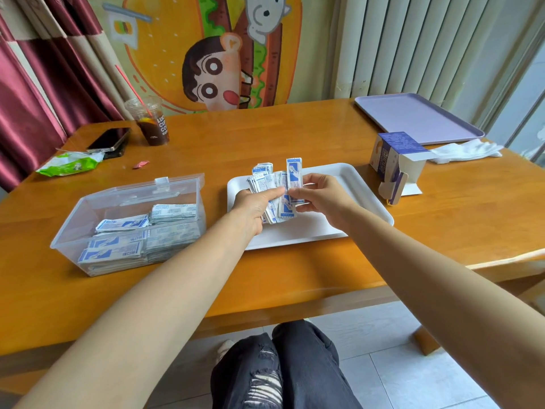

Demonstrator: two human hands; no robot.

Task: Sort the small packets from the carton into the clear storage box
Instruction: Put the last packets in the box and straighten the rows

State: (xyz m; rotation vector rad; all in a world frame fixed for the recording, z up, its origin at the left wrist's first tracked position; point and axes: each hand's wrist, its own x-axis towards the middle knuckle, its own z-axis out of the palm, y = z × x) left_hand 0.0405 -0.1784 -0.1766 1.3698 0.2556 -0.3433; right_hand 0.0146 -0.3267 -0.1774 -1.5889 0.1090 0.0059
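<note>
Knees in black ripped jeans (280, 364) are showing closest, under the edge of the wooden bench (236, 134), with both bare forearms reaching out over it. Above a white tray (354, 184), the left grip (256, 205) is clenching a fanned bundle of packets (265, 180), fingers curled round its lower half. The right grip (321, 199) is pinching a single blue-and-white packet (294, 172) between thumb and fingertips; it is standing nearly upright, its long axis pointing away from the person, just beside the bundle and touching it.

The clear storage box (73, 219) is sitting well to the left of both hands, its lid tipped open at the back, already holding several flat stacks whose long axes are running across the box. The left grip is nearer to it. The packet therefore looks to need turning from upright to flat and crosswise before travelling leftward, either passed across or added to the bundle first. The opened carton (395, 160) is standing to the right, beyond the tray.
</note>
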